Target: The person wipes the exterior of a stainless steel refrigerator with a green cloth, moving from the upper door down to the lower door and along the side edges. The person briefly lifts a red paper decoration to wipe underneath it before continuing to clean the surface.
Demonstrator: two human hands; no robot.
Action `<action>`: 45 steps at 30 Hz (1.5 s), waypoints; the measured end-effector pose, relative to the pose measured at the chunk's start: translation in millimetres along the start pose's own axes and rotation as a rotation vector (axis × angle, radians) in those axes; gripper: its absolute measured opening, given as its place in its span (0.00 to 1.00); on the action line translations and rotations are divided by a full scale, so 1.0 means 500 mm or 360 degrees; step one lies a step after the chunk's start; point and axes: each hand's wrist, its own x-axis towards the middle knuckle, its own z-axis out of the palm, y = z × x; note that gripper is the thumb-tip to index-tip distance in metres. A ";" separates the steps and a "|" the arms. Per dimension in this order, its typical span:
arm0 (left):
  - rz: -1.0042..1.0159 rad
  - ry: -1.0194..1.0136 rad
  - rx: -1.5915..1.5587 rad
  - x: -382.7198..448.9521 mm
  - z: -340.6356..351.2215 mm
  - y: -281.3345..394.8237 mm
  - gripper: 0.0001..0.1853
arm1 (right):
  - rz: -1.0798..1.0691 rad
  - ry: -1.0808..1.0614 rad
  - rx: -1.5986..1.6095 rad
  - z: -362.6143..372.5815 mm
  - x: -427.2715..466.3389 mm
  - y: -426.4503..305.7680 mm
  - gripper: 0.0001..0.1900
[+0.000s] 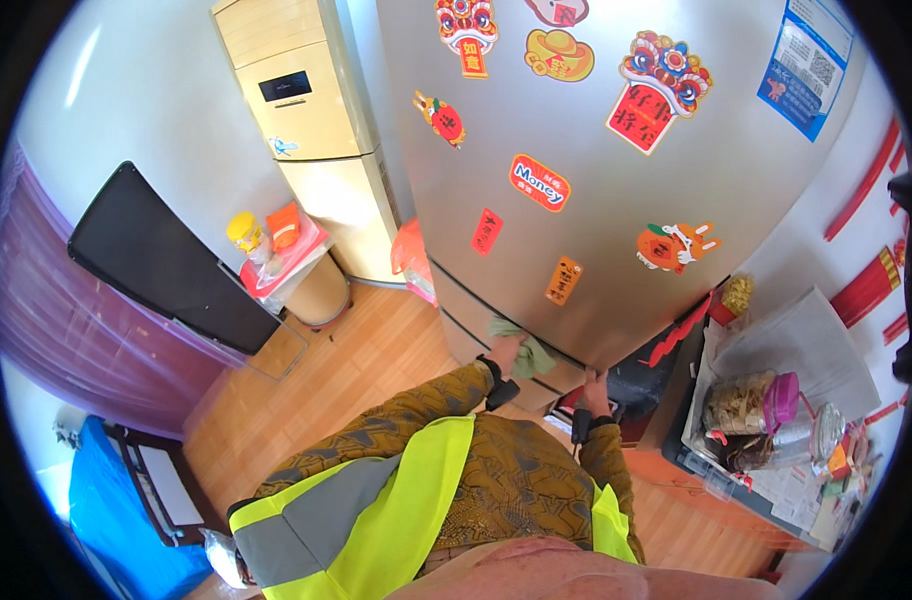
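A silver refrigerator [531,247] with colourful stickers on its large upper door stands right in front of me. My left hand [505,354] has hold of a crumpled pale green cloth [532,357] against the lower front, by the gap under that door. At the door's lower right corner, the fingers of my right hand [595,391] touch the edge. Whether they grip it is hard to see. Both wrists wear dark bands with small black devices.
Right of the refrigerator, a cabinet bears a tray [688,450], a purple-lidded jar [741,403] and a glass jar [797,442]. A beige floor-standing air conditioner [328,210], a bin-like drum [317,292] with items on top and a black folding board [175,259] stand left.
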 end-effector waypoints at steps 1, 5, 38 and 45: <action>0.0198 0.0081 0.0204 -0.002 -0.020 0.020 0.25 | -0.0006 0.0026 0.0008 0.008 -0.004 -0.006 0.26; 0.0701 0.0592 0.0417 0.033 -0.110 0.113 0.27 | 0.0091 -0.0015 0.0009 -0.006 -0.020 -0.059 0.30; 0.0532 0.0121 -0.1161 0.039 -0.145 0.100 0.40 | 0.0047 -0.0121 -0.0397 -0.052 0.000 0.008 0.28; 0.0589 0.0477 -0.0574 0.105 -0.164 0.076 0.18 | 0.0047 -0.0120 -0.0458 -0.057 -0.009 0.012 0.27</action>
